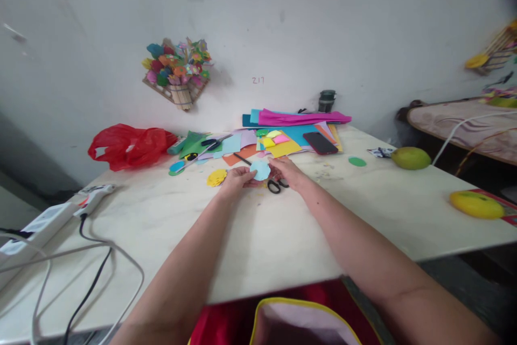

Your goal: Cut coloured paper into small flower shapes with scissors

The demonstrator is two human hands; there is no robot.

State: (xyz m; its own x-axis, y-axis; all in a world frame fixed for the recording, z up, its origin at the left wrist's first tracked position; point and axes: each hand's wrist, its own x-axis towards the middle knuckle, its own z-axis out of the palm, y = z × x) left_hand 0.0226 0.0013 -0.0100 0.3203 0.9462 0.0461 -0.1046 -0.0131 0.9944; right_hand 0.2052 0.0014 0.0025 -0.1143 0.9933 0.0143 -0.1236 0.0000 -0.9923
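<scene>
A light blue paper cutout (pixel 260 169), round with a wavy edge, is held up above the middle of the table. My left hand (pixel 239 177) pinches it from the left, thumb on top. At its right edge are the curled fingers of my right hand (pixel 288 171), closed on the paper; the fingertips are partly hidden. Just below the right hand lies a pair of scissors with black handles (pixel 274 187); a dark strip, perhaps its blade or a pencil, shows beyond the cutout. Yellow scalloped paper cutouts (pixel 216 177) are stacked beside my left hand.
Coloured paper sheets (pixel 242 141), a phone (pixel 320 143) and other scissors (pixel 212 143) lie toward the wall. A red plastic bag (pixel 129 146), power strip (pixel 40 226) and cables are left. Mangoes (pixel 411 157) and a green paper circle (pixel 357 162) sit right.
</scene>
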